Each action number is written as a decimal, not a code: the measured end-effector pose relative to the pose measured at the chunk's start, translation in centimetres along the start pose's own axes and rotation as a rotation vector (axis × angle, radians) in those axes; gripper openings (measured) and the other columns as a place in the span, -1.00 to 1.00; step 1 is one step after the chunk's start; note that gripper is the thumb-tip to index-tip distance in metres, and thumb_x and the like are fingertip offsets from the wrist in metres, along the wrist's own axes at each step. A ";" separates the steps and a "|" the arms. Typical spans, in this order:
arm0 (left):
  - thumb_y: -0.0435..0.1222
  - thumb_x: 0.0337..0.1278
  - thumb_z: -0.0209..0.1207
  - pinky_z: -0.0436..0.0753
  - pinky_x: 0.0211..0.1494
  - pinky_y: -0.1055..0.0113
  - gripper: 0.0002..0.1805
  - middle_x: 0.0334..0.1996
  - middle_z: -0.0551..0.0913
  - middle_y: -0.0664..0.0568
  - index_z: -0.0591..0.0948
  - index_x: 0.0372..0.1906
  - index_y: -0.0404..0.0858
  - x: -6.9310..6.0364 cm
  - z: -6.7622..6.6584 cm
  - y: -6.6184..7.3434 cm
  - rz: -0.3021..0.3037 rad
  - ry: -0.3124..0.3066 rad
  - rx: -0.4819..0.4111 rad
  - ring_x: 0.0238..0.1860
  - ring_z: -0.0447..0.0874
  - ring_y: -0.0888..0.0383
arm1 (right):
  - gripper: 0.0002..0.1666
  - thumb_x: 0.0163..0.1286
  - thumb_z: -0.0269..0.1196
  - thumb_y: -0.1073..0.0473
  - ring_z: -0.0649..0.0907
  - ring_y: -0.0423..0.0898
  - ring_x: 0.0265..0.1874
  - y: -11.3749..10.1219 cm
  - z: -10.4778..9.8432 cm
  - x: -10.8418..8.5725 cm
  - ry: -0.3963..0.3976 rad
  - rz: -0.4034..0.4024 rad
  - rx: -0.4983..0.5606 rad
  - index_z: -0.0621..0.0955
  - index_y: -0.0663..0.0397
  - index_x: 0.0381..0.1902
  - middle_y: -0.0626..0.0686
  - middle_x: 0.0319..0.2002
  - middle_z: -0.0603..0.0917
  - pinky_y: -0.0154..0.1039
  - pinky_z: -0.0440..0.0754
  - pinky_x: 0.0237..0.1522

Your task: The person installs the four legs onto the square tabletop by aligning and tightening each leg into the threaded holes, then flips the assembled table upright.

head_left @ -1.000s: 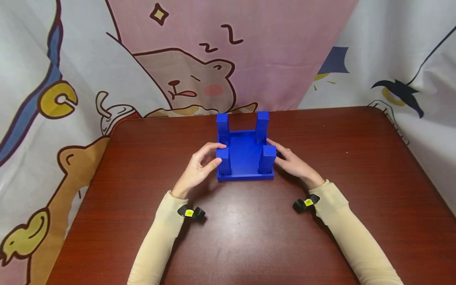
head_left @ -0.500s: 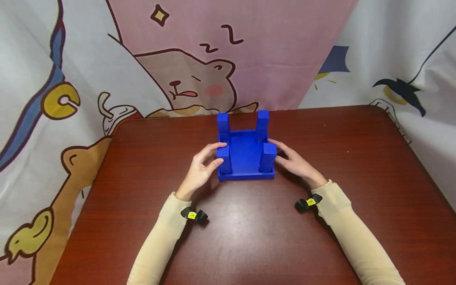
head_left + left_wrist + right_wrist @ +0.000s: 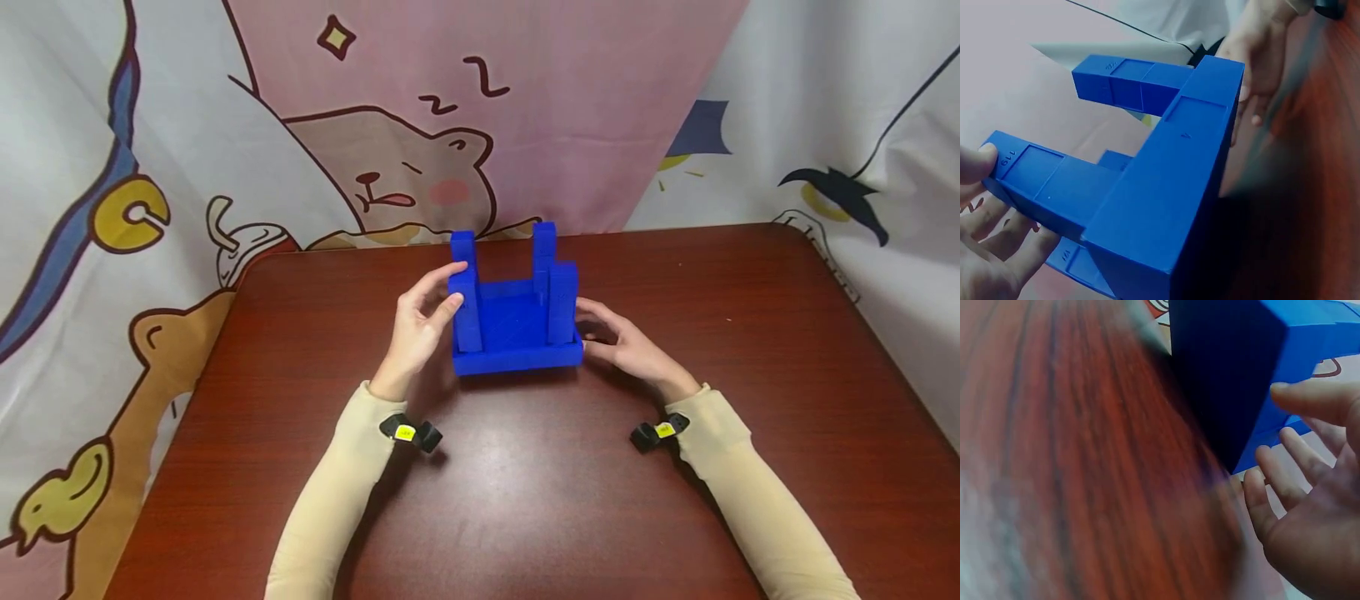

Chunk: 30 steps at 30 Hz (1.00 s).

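A blue upside-down toy table, a rimmed square top with an upright leg at each corner, stands between my hands. It tilts away from me, its near edge raised, and the dark underside shows in the right wrist view. My left hand pinches the near left leg close to its free end, thumb on one face and fingers on another. With loosely bent fingers, my right hand is at the right side of the rim. Its thumb touches the rim in the right wrist view; whether the other fingers touch is unclear.
The toy table is on or just over a dark red-brown wooden table. Behind that table hangs a cartoon-printed curtain. A black wrist camera sits at the left cuff, another at the right cuff.
The toy table has tipped backward, its near edge rising and its legs leaning away. My left hand has risen with the near left leg; my right hand has moved slightly lower along the rim.
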State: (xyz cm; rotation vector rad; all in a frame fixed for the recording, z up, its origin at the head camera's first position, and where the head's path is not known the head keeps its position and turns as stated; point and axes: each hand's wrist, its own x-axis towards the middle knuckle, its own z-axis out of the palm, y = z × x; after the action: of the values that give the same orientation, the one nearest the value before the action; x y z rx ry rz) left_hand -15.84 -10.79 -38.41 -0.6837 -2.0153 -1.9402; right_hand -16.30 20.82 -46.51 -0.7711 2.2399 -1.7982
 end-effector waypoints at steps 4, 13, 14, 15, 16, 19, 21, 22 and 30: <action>-0.55 0.28 0.08 0.49 -0.19 0.40 -0.65 -0.03 0.60 -0.28 0.51 0.16 -0.52 1.1 -0.2 0.1 -0.048 0.046 -0.048 -0.22 0.56 0.18 | -0.28 0.24 0.23 0.55 0.45 -0.02 0.20 -0.1 0.3 0.2 0.037 -0.043 0.014 0.31 0.35 0.36 0.21 0.33 0.32 0.00 0.34 0.22; -0.46 0.32 0.09 0.55 -0.44 0.43 -0.65 -0.26 0.61 0.08 0.51 0.16 -0.48 3.0 -0.4 0.7 -0.202 0.127 -0.173 -0.33 0.52 0.24 | -0.37 0.23 0.20 0.59 0.48 -0.06 0.19 -0.6 1.0 0.7 0.152 -0.119 0.068 0.39 0.40 0.28 -0.03 0.22 0.51 -0.18 0.38 0.19; -0.45 0.32 0.10 0.53 -0.46 0.44 -0.65 -0.30 0.59 0.09 0.51 0.16 -0.48 3.2 -0.4 0.7 -0.221 0.140 -0.183 -0.36 0.51 0.24 | -0.38 0.23 0.19 0.60 0.47 -0.05 0.20 -0.7 1.1 0.7 0.158 -0.134 0.081 0.39 0.41 0.28 -0.05 0.21 0.52 -0.20 0.39 0.18; -0.44 0.32 0.11 0.52 -0.47 0.45 -0.65 -0.32 0.57 0.10 0.52 0.15 -0.47 3.4 -0.4 0.6 -0.243 0.155 -0.195 -0.36 0.50 0.24 | -0.39 0.23 0.18 0.61 0.47 -0.05 0.21 -0.7 1.1 0.7 0.161 -0.152 0.084 0.39 0.43 0.27 -0.07 0.21 0.52 -0.21 0.40 0.18; -0.43 0.32 0.12 0.52 -0.47 0.44 -0.65 -0.33 0.56 0.10 0.52 0.16 -0.46 3.5 -0.5 0.6 -0.265 0.170 -0.206 -0.36 0.49 0.24 | -0.40 0.24 0.18 0.61 0.47 -0.05 0.21 -0.7 1.2 0.8 0.163 -0.171 0.087 0.39 0.45 0.26 -0.07 0.21 0.52 -0.23 0.41 0.17; -0.37 0.33 0.13 0.58 -0.35 0.39 -0.63 -0.27 0.56 0.07 0.52 0.18 -0.41 3.6 -0.7 0.4 -0.329 0.187 -0.239 -0.30 0.52 0.20 | -0.42 0.25 0.17 0.61 0.49 -0.08 0.20 -0.7 1.3 1.0 0.170 -0.198 0.080 0.38 0.49 0.25 -0.06 0.21 0.52 -0.24 0.43 0.16; -0.34 0.35 0.12 0.62 -0.19 0.31 -0.61 -0.20 0.59 0.04 0.51 0.21 -0.40 3.5 -1.1 0.2 -0.351 0.180 -0.249 -0.23 0.57 0.16 | -0.42 0.25 0.16 0.61 0.49 -0.11 0.19 -0.6 1.3 1.0 0.171 -0.201 0.075 0.38 0.48 0.25 -0.09 0.20 0.52 -0.26 0.43 0.15; -0.33 0.37 0.10 0.62 -0.11 0.26 -0.60 -0.15 0.60 0.01 0.49 0.23 -0.40 3.3 -1.4 0.1 -0.354 0.171 -0.260 -0.20 0.59 0.12 | -0.42 0.25 0.16 0.63 0.50 -0.12 0.18 -0.6 1.3 1.1 0.174 -0.196 0.074 0.38 0.49 0.25 -0.10 0.19 0.52 -0.26 0.43 0.15; -0.66 0.17 0.02 0.47 0.15 -0.01 -0.60 0.03 0.57 -0.39 0.47 0.15 -0.56 0.6 -4.5 -2.1 -0.285 -0.038 -0.110 0.01 0.61 -0.06 | -0.43 0.26 0.14 0.64 0.52 -0.18 0.14 -1.0 1.3 1.3 0.197 -0.137 0.057 0.36 0.51 0.24 -0.07 0.18 0.52 -0.32 0.46 0.11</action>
State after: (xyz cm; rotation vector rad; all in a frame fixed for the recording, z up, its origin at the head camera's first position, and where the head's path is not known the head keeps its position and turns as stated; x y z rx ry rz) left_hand -17.96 -15.12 -39.58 -0.4819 -2.1409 -2.2252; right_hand -16.57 18.95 -45.68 -0.7852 2.2927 -2.0758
